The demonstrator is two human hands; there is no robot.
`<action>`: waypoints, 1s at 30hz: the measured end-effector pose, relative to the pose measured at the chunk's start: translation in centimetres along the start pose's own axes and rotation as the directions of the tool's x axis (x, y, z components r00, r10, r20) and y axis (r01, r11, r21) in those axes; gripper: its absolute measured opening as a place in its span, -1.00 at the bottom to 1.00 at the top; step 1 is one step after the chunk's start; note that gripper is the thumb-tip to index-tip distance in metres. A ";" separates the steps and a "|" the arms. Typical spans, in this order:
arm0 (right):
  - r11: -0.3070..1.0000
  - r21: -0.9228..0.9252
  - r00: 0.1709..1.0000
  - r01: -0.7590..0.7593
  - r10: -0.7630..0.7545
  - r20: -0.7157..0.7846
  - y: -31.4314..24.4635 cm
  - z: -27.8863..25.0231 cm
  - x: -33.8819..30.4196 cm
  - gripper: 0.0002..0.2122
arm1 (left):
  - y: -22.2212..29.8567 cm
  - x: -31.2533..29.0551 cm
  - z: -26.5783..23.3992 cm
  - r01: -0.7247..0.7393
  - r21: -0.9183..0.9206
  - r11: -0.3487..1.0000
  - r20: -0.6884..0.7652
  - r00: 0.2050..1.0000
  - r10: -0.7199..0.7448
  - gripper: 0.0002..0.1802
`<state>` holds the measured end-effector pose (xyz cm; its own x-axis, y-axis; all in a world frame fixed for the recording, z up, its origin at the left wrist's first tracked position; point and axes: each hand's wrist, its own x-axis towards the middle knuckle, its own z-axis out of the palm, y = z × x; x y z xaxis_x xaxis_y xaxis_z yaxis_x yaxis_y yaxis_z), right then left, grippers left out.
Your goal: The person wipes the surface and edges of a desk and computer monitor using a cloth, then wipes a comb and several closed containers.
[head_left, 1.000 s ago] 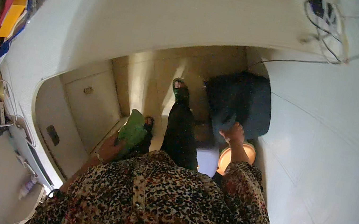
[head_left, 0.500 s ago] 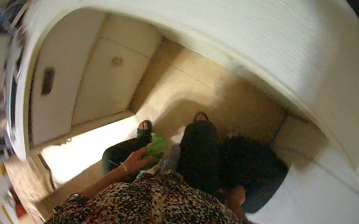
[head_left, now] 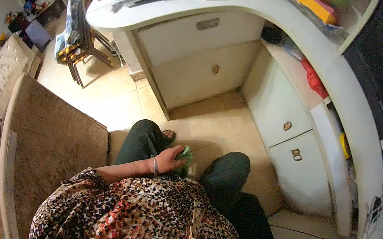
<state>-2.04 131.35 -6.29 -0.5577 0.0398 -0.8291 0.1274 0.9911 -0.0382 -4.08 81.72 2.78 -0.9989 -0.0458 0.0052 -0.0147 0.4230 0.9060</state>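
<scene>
Flanking green cloth (head_left: 186, 153): white cabinets (head_left: 287, 122), chair (head_left: 81, 43)

A small bright-green cloth (head_left: 185, 155), crumpled, sits bunched between the knees, partly covered by the left hand (head_left: 172, 157).

— What carries everything here?

— A tiled floor (head_left: 103, 99), pale beige. A wooden chair (head_left: 79, 46) draped with cloth stands on it at the upper left, and a dark bag (head_left: 250, 222) lies on it by the person's leg, with a thin black cable (head_left: 314, 237) trailing across the tiles to the right.

— Anything higher up?

— A curved white worktop (head_left: 253, 2) over cupboards. Small items lie on it, too blurred to name, and an orange box (head_left: 317, 1).
</scene>
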 end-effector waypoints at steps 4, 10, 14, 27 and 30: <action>0.955 -0.064 0.955 0.289 -0.292 -0.044 -3.6 -5.6 -2.5 -0.51 | 6.7 0.0 -3.1 -0.012 -0.117 0.993 0.133 0.991 0.028 -0.60; 0.397 0.275 0.479 0.876 -0.637 -0.605 -25.3 -16.3 -16.5 -0.36 | 14.5 0.3 -6.5 -0.292 -0.225 0.930 0.222 0.914 0.340 -0.60; 0.128 0.253 0.248 0.959 -0.812 -0.528 -32.1 -17.2 -20.6 -0.49 | 17.7 0.6 -8.0 -0.552 -0.272 0.788 0.185 0.774 0.606 -0.64; -0.500 0.377 0.115 0.779 -0.478 -0.871 -47.1 -34.8 -26.6 -0.69 | 16.4 6.7 -31.3 -0.271 0.645 0.715 -0.438 0.636 0.636 -0.72; -0.570 0.166 -0.089 0.804 -0.392 -0.915 -52.7 -38.5 -27.1 -0.69 | 17.6 11.2 -35.0 -0.169 0.710 0.684 -0.438 0.653 0.617 -0.68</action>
<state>-25.23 82.91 39.65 -0.7511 -0.2763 0.5996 -0.3852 -0.5543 -0.7378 -14.01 56.97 33.62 -0.6426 -0.1655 0.7481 0.1281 0.9395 0.3179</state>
